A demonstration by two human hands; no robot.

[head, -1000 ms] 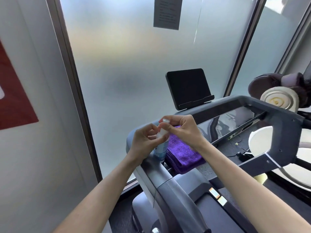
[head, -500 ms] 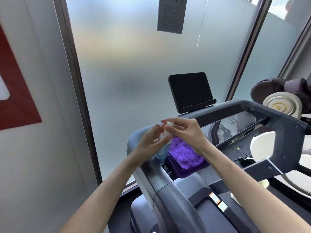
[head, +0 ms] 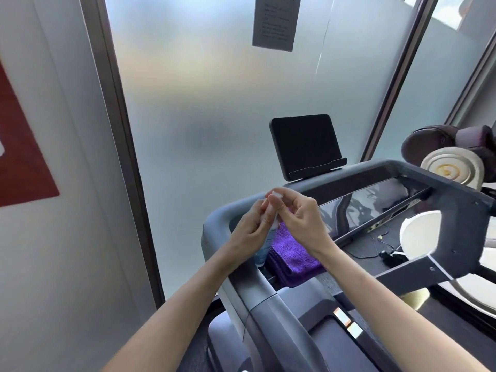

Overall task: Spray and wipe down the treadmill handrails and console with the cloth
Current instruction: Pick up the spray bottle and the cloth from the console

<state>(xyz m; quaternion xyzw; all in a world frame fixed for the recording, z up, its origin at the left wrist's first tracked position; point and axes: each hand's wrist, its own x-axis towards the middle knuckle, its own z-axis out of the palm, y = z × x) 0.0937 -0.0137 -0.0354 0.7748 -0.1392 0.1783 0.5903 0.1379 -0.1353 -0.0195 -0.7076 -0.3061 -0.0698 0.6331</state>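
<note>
A small clear spray bottle (head: 264, 244) with bluish liquid is held upright over the treadmill's left front corner. My left hand (head: 248, 232) grips its body. My right hand (head: 298, 220) pinches the white cap at its top. Right behind the bottle a folded purple cloth (head: 294, 255) lies on the console (head: 359, 208), partly hidden by my right wrist. The grey left handrail (head: 257, 291) runs from the corner toward me, below my left forearm. A black tablet screen (head: 304, 145) stands at the console's far edge.
Frosted glass panels (head: 214, 116) with dark frames close off the front. A white wall with a red sign (head: 21, 162) is on the left. To the right stand a brown padded seat (head: 451, 140) and white round machine parts (head: 421, 234).
Both hands stay on the bottle and have risen slightly, with the right fingers shifting on the cap. The view has tilted a little; the cloth has not moved.
</note>
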